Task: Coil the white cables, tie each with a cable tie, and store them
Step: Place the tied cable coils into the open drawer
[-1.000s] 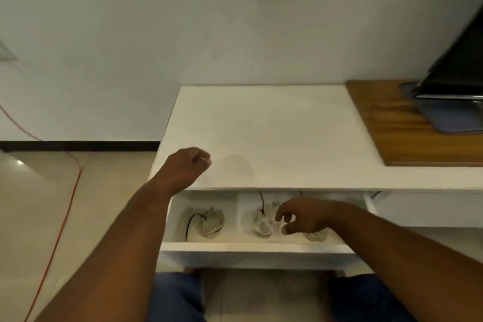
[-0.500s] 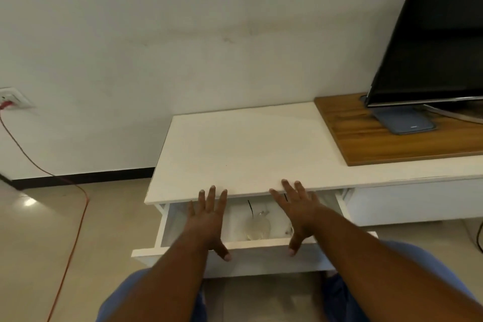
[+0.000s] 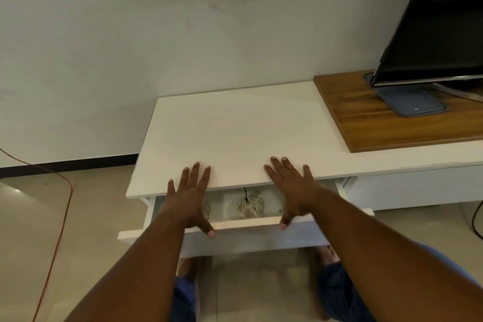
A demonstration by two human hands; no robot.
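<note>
A thin red cord [image 3: 64,198] runs across the floor at nine o'clock, far from my work. Next comes my left hand [image 3: 190,198], flat and spread with fingers straight, gripping nothing. Its fingertips reach onto the white cabinet top [image 3: 235,133] and its thumb rests on the front rim of the open drawer [image 3: 248,223] at six o'clock. Just right of that hand, the edge of a second coil [image 3: 207,209] shows, mostly hidden by my palm. In the middle of the drawer lies the coiled white cable [image 3: 249,207], flat on the drawer floor between my hands and touched by neither. It is a rounded bundle, slightly wider from nine to three o'clock. The free tail of its black cable tie [image 3: 245,193] points to twelve o'clock, away from me. My right hand [image 3: 292,191] mirrors the left, fingers apart and empty, thumb on the rim. A pale scrap beside it may be a third coil [image 3: 282,208]; I cannot tell whether it is tied. At two o'clock a wooden board [image 3: 366,125] carries a dark television [image 3: 444,21]. I judge the coiling, tying and storing done, with only the drawer left to push shut.
</note>
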